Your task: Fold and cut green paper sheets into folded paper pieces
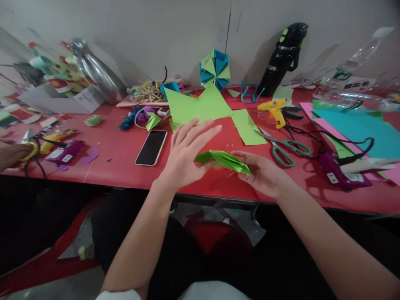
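Note:
A folded piece of green paper (223, 159) is held just above the front edge of the red table (125, 177). My left hand (189, 156) has its fingers stretched up and apart, while its thumb touches the left end of the paper. The right end sits between the thumb and fingers of my right hand (261, 173). Behind my hands lie a large sheet of green paper (196, 106) and a smaller green strip (248, 127). Grey-handled scissors (284, 146) rest to the right, partly open. A phone (151, 148) lies left of my left hand.
A yellow glue gun (275, 110), a purple power block (342, 173) with a black cable, and coloured sheets (362, 125) are on the right. A black bottle (283, 58) and a blue-green paper ball (215, 70) stand at the back. Another person's hand (14, 154) holds yellow-handled scissors at far left.

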`<action>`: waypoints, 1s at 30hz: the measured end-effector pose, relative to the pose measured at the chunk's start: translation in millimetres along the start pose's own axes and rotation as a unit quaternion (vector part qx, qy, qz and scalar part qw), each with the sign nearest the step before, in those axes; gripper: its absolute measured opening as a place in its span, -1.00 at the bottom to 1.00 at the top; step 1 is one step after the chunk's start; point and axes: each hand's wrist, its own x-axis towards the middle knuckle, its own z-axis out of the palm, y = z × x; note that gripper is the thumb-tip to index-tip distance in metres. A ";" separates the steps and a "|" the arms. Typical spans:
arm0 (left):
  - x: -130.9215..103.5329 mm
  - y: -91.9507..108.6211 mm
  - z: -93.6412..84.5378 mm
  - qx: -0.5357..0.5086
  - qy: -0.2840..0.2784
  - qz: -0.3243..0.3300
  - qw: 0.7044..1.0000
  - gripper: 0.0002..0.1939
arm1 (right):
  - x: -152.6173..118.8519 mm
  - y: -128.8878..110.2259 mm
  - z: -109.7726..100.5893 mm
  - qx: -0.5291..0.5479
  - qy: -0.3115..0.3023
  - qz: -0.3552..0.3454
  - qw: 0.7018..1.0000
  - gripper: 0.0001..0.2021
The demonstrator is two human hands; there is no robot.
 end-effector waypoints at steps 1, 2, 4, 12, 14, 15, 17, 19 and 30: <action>-0.7 -1.0 -0.4 -0.011 -0.033 0.000 0.999 -0.52 | 1.1 -0.8 -0.8 -0.012 0.009 -0.002 1.000 -0.81; -1.9 -2.1 0.6 -0.027 -0.058 -0.007 0.998 -0.62 | 2.1 -1.8 -1.4 -0.019 0.017 -0.007 1.000 -0.82; -4.5 -3.4 5.2 -0.071 -0.084 -0.040 0.993 -0.78 | 3.7 -4.1 -2.7 -0.020 0.027 -0.018 0.999 -0.84; -1.5 5.2 8.8 -0.180 -0.035 -0.187 0.965 -0.63 | 5.9 -8.0 -9.9 -0.163 0.063 -0.249 0.953 -0.65; -0.2 5.1 7.5 -0.224 -0.057 -0.214 0.949 -0.58 | 3.5 -8.7 -8.9 -0.187 -0.003 -0.271 0.944 -0.65; -0.1 4.6 7.7 -0.244 -0.071 -0.226 0.940 -0.57 | 1.9 -8.8 -7.8 -0.194 -0.038 -0.261 0.945 -0.64; -0.5 3.0 10.3 -0.270 -0.101 -0.246 0.925 -0.54 | -1.2 -8.5 -5.4 -0.218 -0.071 -0.237 0.944 -0.63; -1.5 1.9 15.2 -0.299 -0.133 -0.254 0.910 -0.58 | -3.2 -7.1 -4.1 -0.242 -0.060 -0.226 0.942 -0.70; -5.8 -0.1 35.1 -0.414 -0.130 -0.299 0.850 -0.59 | -1.8 -0.5 -3.1 -0.279 -0.029 -0.219 0.935 -0.76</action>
